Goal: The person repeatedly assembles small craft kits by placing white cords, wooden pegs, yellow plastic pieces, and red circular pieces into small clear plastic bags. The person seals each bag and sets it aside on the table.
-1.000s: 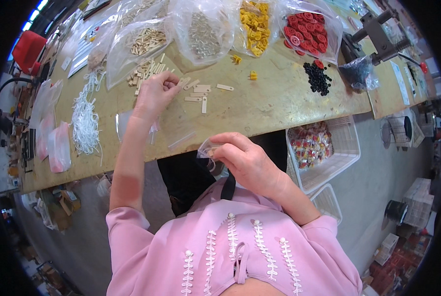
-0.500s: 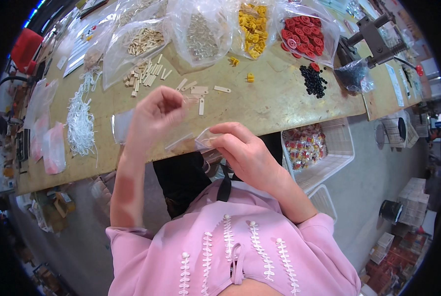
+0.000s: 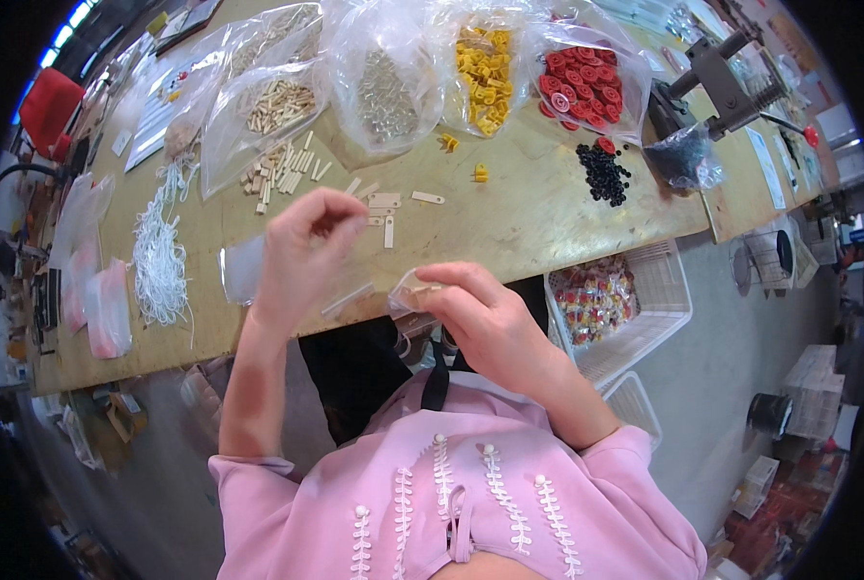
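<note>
My right hand [image 3: 490, 314] pinches a small clear plastic bag [image 3: 400, 302] just past the table's near edge. A pale wooden piece shows at the bag's mouth by the fingertips. My left hand [image 3: 306, 246], slightly blurred, is raised over the table with its fingers curled together; whether anything is between them is hidden. Beyond its fingertips lie several flat wooden tags with holes [image 3: 384, 201], one of them apart to the right [image 3: 428, 197]. Another clear bag [image 3: 348, 301] lies flat at the table edge between my hands.
Wooden sticks [image 3: 282, 174] are piled farther back. Open bags hold clear parts [image 3: 387, 101], yellow parts [image 3: 483, 77] and red discs [image 3: 584, 85]. Black rings [image 3: 603, 176] lie near a metal press [image 3: 727, 82]. White strings [image 3: 161, 266] are at left; a white crate [image 3: 666, 300] stands below right.
The view has shifted slightly, so the table sits a little lower. My left hand stays raised and curled. More of the wooden piece shows at the bag in my right hand.
</note>
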### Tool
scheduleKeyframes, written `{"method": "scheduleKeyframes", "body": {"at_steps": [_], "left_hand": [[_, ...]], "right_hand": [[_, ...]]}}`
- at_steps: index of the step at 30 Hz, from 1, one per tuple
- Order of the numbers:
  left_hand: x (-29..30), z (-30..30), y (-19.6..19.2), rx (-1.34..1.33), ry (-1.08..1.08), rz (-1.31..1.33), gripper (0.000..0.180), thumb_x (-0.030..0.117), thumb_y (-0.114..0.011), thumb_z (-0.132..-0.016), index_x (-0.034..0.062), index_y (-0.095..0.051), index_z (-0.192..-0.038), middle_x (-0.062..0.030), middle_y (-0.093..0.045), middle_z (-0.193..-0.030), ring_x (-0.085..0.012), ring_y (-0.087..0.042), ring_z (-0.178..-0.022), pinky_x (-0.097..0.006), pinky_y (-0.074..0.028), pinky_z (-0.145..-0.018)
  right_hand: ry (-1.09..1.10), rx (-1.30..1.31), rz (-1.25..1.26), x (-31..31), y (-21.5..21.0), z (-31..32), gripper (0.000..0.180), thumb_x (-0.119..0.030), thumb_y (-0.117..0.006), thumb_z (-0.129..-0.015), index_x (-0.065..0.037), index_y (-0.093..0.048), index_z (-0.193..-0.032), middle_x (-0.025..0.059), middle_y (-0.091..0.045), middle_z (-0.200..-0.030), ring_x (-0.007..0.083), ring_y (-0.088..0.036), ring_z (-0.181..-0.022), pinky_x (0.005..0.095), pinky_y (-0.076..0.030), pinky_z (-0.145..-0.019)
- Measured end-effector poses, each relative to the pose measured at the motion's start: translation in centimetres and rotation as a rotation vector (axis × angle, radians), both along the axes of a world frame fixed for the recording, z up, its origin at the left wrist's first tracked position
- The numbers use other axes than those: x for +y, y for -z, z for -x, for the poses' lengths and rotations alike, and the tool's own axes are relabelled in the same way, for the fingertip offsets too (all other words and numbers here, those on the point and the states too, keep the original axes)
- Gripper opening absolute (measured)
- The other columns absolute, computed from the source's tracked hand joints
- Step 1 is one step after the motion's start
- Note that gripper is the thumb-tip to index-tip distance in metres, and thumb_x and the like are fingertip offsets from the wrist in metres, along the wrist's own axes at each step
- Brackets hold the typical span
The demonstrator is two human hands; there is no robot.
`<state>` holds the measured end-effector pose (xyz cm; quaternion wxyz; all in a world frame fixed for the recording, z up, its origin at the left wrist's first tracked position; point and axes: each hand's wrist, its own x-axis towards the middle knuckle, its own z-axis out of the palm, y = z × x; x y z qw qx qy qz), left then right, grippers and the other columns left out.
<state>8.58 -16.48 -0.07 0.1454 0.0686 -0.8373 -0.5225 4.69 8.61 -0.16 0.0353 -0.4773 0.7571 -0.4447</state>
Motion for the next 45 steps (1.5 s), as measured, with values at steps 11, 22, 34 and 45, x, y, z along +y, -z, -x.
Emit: {"method": "scheduleKeyframes", "body": {"at_steps": [11, 22, 34, 45], "left_hand": [[-2.7, 14.8, 3.5, 0.069, 0.054, 0.599, 0.019, 0.010, -0.072, -0.091, 0.0024, -0.073, -0.109, -0.0154, -0.074, -0.101, -0.0304, -0.072, -0.089, -0.041, -0.057, -0.082], [-3.3, 15.6, 5.3, -0.034, 0.050, 0.485, 0.019, 0.012, -0.073, -0.091, 0.0040, -0.072, -0.108, -0.0092, -0.073, -0.097, -0.0242, -0.070, -0.089, -0.038, -0.055, -0.080], [4.9, 0.7, -3.3, 0.103, 0.404, 0.143, 0.021, -0.002, -0.081, -0.085, 0.0025, -0.076, -0.106, -0.0047, -0.069, -0.094, -0.0108, -0.064, -0.079, -0.025, -0.053, -0.068], [4.7, 2.1, -1.5, 0.223, 0.285, 0.226, 0.018, -0.004, -0.076, -0.089, 0.0004, -0.075, -0.106, -0.0098, -0.073, -0.101, -0.0138, -0.068, -0.080, -0.027, -0.056, -0.070]], "right_hand": [[0.016, -0.021, 0.086, 2.1, 1.4, -1.0, 0.027, 0.010, -0.074, -0.083, -0.002, -0.070, -0.106, 0.0147, -0.070, -0.120, 0.0317, -0.071, -0.105, 0.0371, -0.060, -0.087], [0.081, -0.049, 0.056, 3.3, 1.5, 0.3, 0.019, 0.008, -0.073, -0.089, -0.002, -0.069, -0.104, 0.0148, -0.069, -0.121, 0.0326, -0.071, -0.104, 0.0377, -0.061, -0.085], [0.051, 0.020, 0.033, 2.2, 0.4, 1.8, 0.031, 0.011, -0.065, -0.082, -0.001, -0.063, -0.110, 0.0206, -0.062, -0.133, 0.0404, -0.065, -0.120, 0.0425, -0.060, -0.093], [0.059, -0.003, -0.001, 2.4, 0.6, 0.9, 0.035, 0.012, -0.065, -0.082, -0.002, -0.065, -0.114, 0.0209, -0.062, -0.136, 0.0397, -0.067, -0.119, 0.0417, -0.061, -0.093]]}}
